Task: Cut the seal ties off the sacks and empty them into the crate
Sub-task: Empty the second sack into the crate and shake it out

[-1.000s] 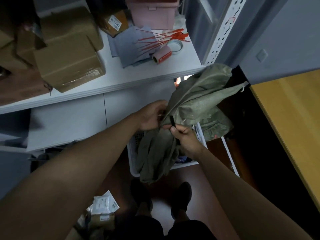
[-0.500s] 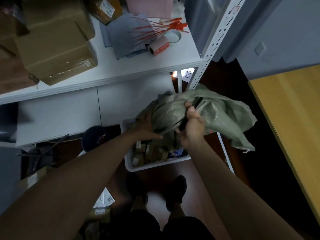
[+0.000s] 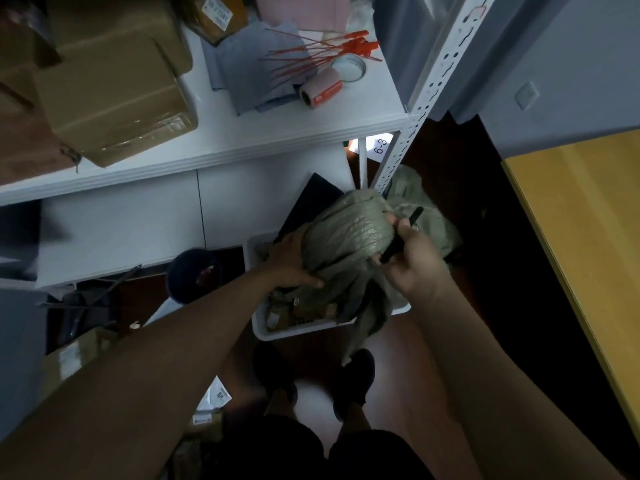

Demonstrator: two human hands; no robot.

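Observation:
A green woven sack [image 3: 349,233] is bunched into a roll above the white crate [image 3: 294,332] on the floor. My left hand [image 3: 292,261] grips the sack's left side. My right hand [image 3: 412,261] holds a black cutter [image 3: 401,235] against the sack's right side, its fingers curled round both. A loose end of the sack hangs down over the crate's front edge. Small brown packets lie inside the crate. Another green sack [image 3: 422,202] lies behind, by the rack post.
A white shelf [image 3: 221,140] holds cardboard boxes [image 3: 114,84], red seal ties [image 3: 311,57], a tape roll [image 3: 320,91] and grey cloth. A perforated rack post [image 3: 426,95] stands right of it. A yellow table [image 3: 588,237] is at the right. My feet stand before the crate.
The sack went from spread open over the crate to rolled into a tight bundle between both hands. The view tilted down and left.

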